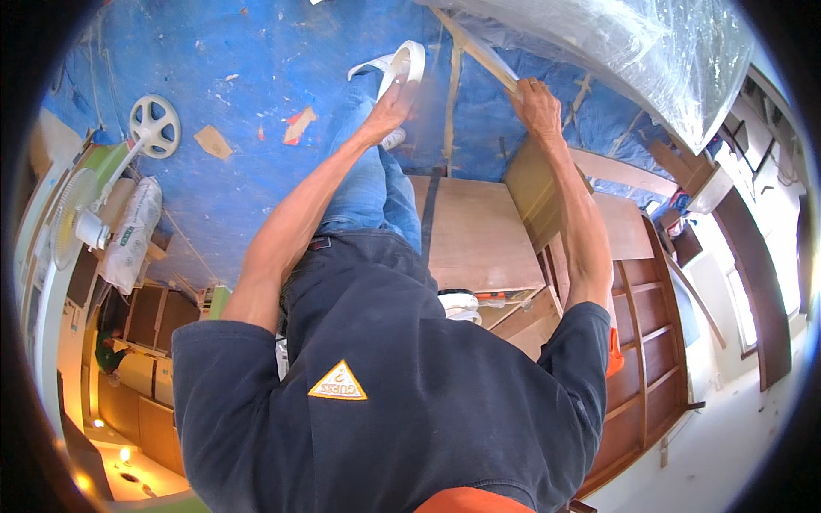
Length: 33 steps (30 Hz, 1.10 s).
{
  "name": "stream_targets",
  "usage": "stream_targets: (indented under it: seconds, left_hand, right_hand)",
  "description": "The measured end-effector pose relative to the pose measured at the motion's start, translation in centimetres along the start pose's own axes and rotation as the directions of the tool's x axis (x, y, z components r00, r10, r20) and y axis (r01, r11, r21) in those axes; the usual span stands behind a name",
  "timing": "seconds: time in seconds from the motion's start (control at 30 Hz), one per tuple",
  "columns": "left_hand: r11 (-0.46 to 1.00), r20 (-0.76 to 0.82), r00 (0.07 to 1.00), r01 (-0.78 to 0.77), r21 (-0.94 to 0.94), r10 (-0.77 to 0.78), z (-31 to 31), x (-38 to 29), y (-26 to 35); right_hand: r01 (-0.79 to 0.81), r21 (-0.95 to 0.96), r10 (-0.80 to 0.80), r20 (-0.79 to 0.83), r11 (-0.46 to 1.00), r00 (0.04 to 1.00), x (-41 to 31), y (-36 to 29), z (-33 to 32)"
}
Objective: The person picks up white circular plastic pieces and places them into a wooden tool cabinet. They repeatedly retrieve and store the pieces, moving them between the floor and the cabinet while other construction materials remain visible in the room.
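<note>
My left hand (399, 102), partly blurred, holds a white roll of tape (415, 61) with its fingers at the ring. It is above my jeans and shoes, over a blue floor sheet (256, 51). My right hand (539, 109) grips the near end of a long pale tan strip (478, 48); I cannot tell whether it is tape or wood. The strip runs up and left, along the edge of a bulky thing wrapped in clear plastic film (648, 58). Several fingers of my right hand curl over the strip, hiding its end.
A plywood box (481, 231) stands close to my legs, with white rolls (459, 304) beside it. At left are a stand fan (67, 218) and a wrapped white bundle (133, 234). A person in green (108, 351) is far left. A framed wooden panel (648, 359) stands right.
</note>
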<state>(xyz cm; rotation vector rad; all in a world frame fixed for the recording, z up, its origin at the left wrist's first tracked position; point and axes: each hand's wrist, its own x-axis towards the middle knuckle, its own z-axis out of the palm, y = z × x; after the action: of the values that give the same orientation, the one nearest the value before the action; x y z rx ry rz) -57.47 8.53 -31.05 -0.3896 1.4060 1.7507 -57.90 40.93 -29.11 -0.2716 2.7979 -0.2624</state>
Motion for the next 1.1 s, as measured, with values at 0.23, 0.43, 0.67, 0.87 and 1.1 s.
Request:
stream_targets:
  seconds: [0.23,0.43,0.67,0.87,1.1]
  left_hand:
    - [0.993,0.094,0.991,-0.101,0.056,0.095,2.1,-2.9,-2.5]
    - [0.996,0.242,0.97,-0.028,0.084,0.007,6.5,-4.0,-7.2]
    - [0.978,0.336,0.941,-0.1,0.184,0.034,11.2,-4.6,-13.5]
    - [0.959,0.285,0.955,-0.006,0.283,-0.079,14.7,-4.7,-19.9]
    - [0.943,0.351,0.932,-0.027,0.331,-0.096,16.8,-5.7,-23.9]
  right_hand:
    - [-0.318,0.192,0.333,-0.05,0.928,0.942,-6.7,-3.0,-1.5]
    - [-0.71,0.41,0.764,0.046,0.573,0.643,-15.7,-5.0,2.3]
    - [-0.767,0.5,0.858,0.086,0.403,0.507,-22.9,-8.7,8.8]
    - [-0.748,0.52,0.861,0.045,0.413,0.507,-26.2,-10.3,11.2]
    - [-0.794,0.551,0.849,0.265,0.255,0.457,-27.5,-9.6,10.6]
